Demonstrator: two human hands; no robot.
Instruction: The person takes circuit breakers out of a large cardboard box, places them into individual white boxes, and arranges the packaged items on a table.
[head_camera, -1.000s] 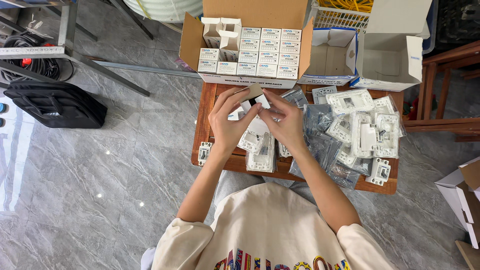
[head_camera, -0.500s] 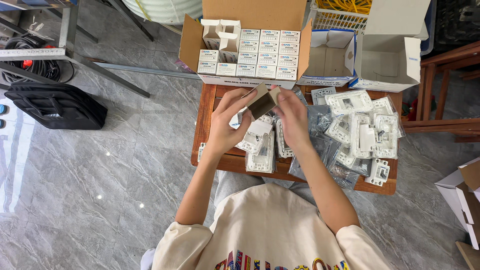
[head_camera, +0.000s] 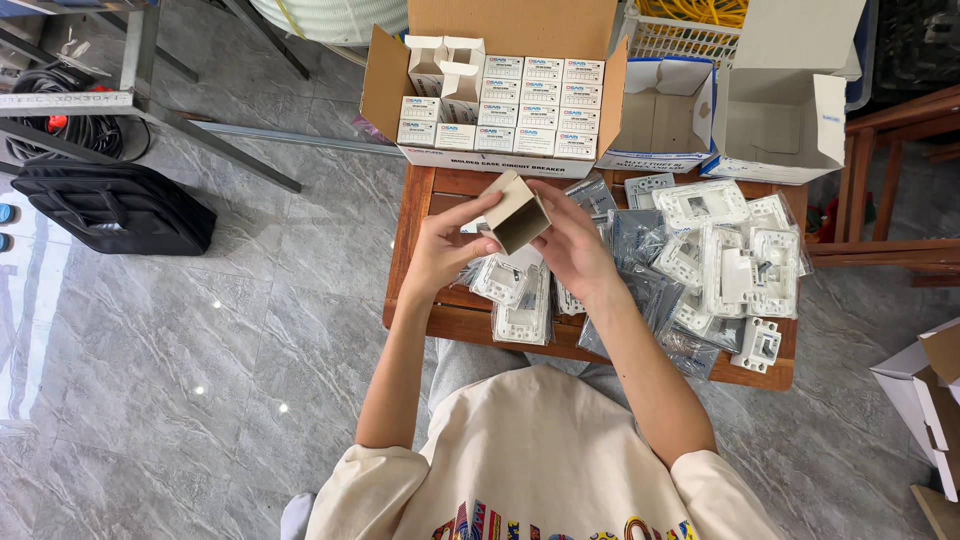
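1. Both hands are up over the near-left part of the wooden surface (head_camera: 440, 320), forearms angling in from the bottom of the shot, elbows bent.
2. Left hand (head_camera: 445, 250) has its fingers (head_camera: 470, 212) curled round the left side of a small open carton (head_camera: 517, 212), thumb under it and index stretched along the top edge. So closed on it, not loose.
3. Right hand (head_camera: 575, 245) is cupped on the carton's right side, fingers lightly bent and touching it. Looks like a shared grip, both hands on the same thing.
4. The carton is plain tan cardboard, tilted, open end facing the camera, inside looks dark. It's held above the surface, not resting on it.
5. Right behind the hands sits a big brown shipping box (head_camera: 510, 30) with flaps open, packed with rows of small white boxes (head_camera: 520, 110) with blue label strips. Two at its back-left have lids standing open.
6. To the right of that: a white-and-blue open box (head_camera: 655, 120), then a bigger white open box (head_camera: 785, 125).
7. Spread over the surface: white plastic plates (head_camera: 730, 250) on the right, grey clear bags (head_camera: 640, 240) in the middle, a few more white pieces under the hands.
8. Black bag (head_camera: 115, 205) on the grey marble floor (head_camera: 250, 350), off to the left.
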